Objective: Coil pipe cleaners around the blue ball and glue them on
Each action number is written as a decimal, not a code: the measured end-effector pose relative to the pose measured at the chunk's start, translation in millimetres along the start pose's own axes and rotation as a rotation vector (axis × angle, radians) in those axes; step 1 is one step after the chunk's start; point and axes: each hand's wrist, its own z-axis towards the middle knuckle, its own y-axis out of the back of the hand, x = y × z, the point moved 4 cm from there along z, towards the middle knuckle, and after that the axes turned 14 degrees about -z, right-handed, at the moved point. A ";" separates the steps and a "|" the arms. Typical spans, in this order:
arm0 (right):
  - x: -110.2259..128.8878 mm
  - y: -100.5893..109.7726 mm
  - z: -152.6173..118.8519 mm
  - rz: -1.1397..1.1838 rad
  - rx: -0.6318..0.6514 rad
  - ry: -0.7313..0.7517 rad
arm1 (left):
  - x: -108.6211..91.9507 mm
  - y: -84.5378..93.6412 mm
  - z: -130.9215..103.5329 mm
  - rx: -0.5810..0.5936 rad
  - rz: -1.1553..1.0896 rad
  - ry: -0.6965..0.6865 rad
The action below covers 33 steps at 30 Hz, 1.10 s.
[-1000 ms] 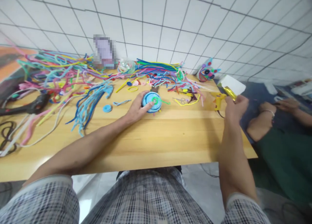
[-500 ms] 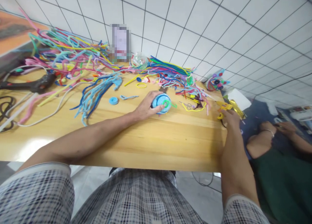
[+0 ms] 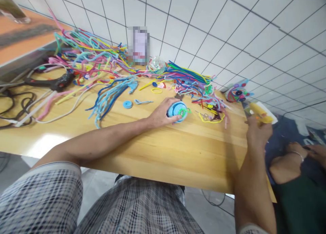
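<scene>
My left hand (image 3: 165,112) grips a round blue piece coiled from pipe cleaners (image 3: 177,109), with a bit of green pipe cleaner on top. Its thumb presses on the top near the green part. At the table's right edge, my right hand (image 3: 258,130) is closed around a yellow tool (image 3: 263,114) shaped like a glue gun, blurred by motion. Left of my left hand lie a small blue coil (image 3: 127,104) and a bent blue pipe cleaner (image 3: 143,101). Small scissors (image 3: 204,116) rest beside a yellow pipe-cleaner loop on the right.
Pipe cleaners in many colours (image 3: 94,52) heap along the wall. A black glue gun (image 3: 54,82) with cords lies at the left. A phone (image 3: 140,45) leans at the back near a clear ball (image 3: 156,64). A colourful animal figure (image 3: 238,91) stands far right; a co-worker's arm (image 3: 289,162) is beyond.
My right hand has lifted and turned the yellow tool at the table's right edge. My left hand keeps its grip on the blue coil. The view has shifted slightly left.
</scene>
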 end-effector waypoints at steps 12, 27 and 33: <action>77.8 -23.6 -110.9 0.243 0.733 0.236 | -2.2 2.6 -2.0 -0.006 0.003 -0.005; 96.5 -49.3 -130.4 0.243 1.008 0.310 | -2.3 4.1 -3.4 0.016 0.004 0.048; 107.2 -55.6 -127.7 0.241 1.074 0.350 | -2.5 4.9 -3.0 0.010 -0.008 0.014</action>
